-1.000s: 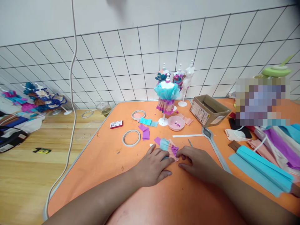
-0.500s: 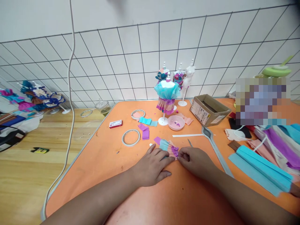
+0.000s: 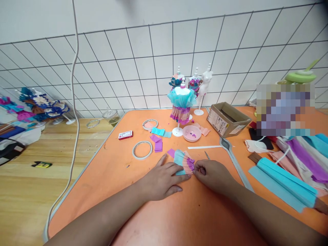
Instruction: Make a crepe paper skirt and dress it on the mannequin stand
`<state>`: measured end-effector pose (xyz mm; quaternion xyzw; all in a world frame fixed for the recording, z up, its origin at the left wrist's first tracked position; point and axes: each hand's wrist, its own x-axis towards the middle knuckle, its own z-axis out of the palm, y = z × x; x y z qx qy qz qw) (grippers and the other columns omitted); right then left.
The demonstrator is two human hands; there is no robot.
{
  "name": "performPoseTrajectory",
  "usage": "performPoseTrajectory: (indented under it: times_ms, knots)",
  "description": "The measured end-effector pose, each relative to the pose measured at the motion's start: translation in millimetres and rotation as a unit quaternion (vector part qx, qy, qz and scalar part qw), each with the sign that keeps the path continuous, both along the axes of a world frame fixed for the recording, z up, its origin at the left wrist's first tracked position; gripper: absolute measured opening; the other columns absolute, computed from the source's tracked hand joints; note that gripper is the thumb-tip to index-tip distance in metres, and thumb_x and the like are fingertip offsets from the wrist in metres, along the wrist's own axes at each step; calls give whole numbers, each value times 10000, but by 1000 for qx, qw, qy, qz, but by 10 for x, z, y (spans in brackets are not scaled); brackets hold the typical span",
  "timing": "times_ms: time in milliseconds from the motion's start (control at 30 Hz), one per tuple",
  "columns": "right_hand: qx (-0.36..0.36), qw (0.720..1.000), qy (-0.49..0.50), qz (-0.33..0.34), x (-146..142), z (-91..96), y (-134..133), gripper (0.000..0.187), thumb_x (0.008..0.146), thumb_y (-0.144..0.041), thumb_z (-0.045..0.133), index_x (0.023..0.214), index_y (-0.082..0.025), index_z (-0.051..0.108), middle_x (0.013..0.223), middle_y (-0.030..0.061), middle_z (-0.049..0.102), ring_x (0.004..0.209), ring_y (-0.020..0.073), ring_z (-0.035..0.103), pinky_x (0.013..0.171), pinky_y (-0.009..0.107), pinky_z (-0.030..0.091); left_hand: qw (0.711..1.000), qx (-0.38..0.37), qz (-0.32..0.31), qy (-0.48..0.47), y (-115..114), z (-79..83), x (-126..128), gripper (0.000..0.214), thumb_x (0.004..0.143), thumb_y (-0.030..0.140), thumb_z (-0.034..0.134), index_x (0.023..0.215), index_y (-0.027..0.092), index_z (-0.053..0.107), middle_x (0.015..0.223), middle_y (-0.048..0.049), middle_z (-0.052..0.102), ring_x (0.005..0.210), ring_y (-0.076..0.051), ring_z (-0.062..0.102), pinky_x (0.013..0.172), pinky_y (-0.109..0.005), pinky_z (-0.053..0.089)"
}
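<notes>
On the orange mat lies a layered, pleated piece of crepe paper (image 3: 180, 158) in light blue, peach and purple. My left hand (image 3: 160, 179) is spread out, with its fingertips resting on the near left part of the piece. At the purple right edge, the fingers of my right hand (image 3: 211, 173) are pinched together on the paper. A purple strip (image 3: 171, 152) pokes out at the far left of the piece. Beyond stands a small mannequin (image 3: 182, 102) wearing a turquoise, peach and purple paper dress.
Two tape rolls (image 3: 142, 150), folded turquoise paper (image 3: 161, 132), folded purple paper (image 3: 158, 145) and a small red-and-white box (image 3: 125, 135) lie left. A pink bowl (image 3: 192, 133), white strip (image 3: 205, 147), cardboard box (image 3: 228, 119) and blue crepe sheets (image 3: 284, 184) are around. A cable (image 3: 73, 112) hangs left.
My left hand has slid slightly left, uncovering more of the light blue layer. My right hand keeps its pinch at the purple edge. The whole view has shifted a little.
</notes>
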<state>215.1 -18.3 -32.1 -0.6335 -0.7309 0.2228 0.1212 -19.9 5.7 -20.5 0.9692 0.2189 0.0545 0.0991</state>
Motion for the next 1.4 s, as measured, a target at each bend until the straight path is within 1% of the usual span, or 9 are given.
performPoseTrajectory:
  times_ms: [333, 500, 633, 733, 800, 1000, 1100, 1233, 1400]
  knots:
    - [26, 998, -48, -37, -95, -20, 8, 104, 773, -264, 530, 688, -214, 561, 650, -21, 617, 576, 130, 511, 496, 229, 216, 1000, 4, 9, 7, -40, 58, 39, 400, 902, 423, 467, 1275, 287, 504, 1191, -62, 587, 1135, -227, 506, 1103, -563, 85]
    - [42, 998, -12, -36, 1, -32, 19, 130, 800, -275, 508, 701, -207, 558, 604, -26, 572, 549, 124, 504, 496, 223, 250, 1000, 6, 16, -2, -35, 48, 18, 374, 890, 447, 475, 1216, 274, 537, 1196, -65, 580, 1115, -223, 517, 1093, -527, 143]
    - [81, 993, 26, 84, 142, -7, -16, 188, 855, -299, 471, 919, -232, 634, 599, -25, 567, 569, 135, 527, 547, 236, 322, 1000, 5, 18, -3, -30, 45, 8, 375, 892, 459, 467, 1208, 268, 532, 1194, -65, 581, 1123, -223, 509, 1099, -512, 136]
    - [118, 972, -10, 201, 192, -2, -60, 302, 869, -211, 440, 1076, -294, 645, 714, -2, 637, 671, 152, 585, 594, 258, 321, 1000, 0, 18, -2, -19, 45, 9, 401, 890, 461, 470, 1243, 275, 506, 1175, -55, 588, 1114, -214, 515, 1108, -501, 125]
    - [132, 965, -50, 222, 193, -9, -74, 373, 859, -160, 430, 1132, -315, 631, 733, 6, 647, 691, 161, 597, 584, 268, 296, 1000, -2, 17, 0, -10, 43, 11, 410, 888, 466, 471, 1250, 277, 500, 1180, -52, 585, 1115, -211, 514, 1112, -501, 117]
    - [116, 967, -96, 205, 148, -35, -51, 389, 840, -163, 453, 1123, -356, 637, 732, -3, 660, 680, 179, 610, 553, 268, 268, 1000, -12, 17, 0, 4, 45, 9, 383, 886, 470, 473, 1206, 269, 535, 1211, -59, 575, 1137, -216, 509, 1115, -510, 121]
    - [98, 979, -41, 174, 125, -37, -58, 347, 843, -173, 456, 1084, -324, 655, 781, 0, 679, 712, 177, 617, 589, 261, 331, 999, -25, 29, -11, 4, 27, 14, 345, 885, 442, 490, 1172, 262, 552, 1189, -43, 595, 1117, -207, 528, 1122, -501, 128]
    - [69, 989, 75, 111, 104, -28, -68, 336, 839, -214, 490, 1152, -249, 606, 646, -23, 593, 599, 139, 547, 572, 233, 376, 994, -61, 70, -56, 38, -36, 14, 281, 903, 280, 470, 1177, 266, 535, 1107, -4, 648, 1040, -163, 579, 1118, -462, 175]
    - [84, 986, 105, 96, 85, -66, -55, 200, 835, -206, 488, 986, -228, 617, 626, -29, 552, 561, 129, 502, 537, 231, 356, 978, -80, 106, -162, 70, -23, -4, 290, 824, 181, 493, 1108, 200, 549, 1001, -49, 657, 952, -178, 578, 983, -391, 372]
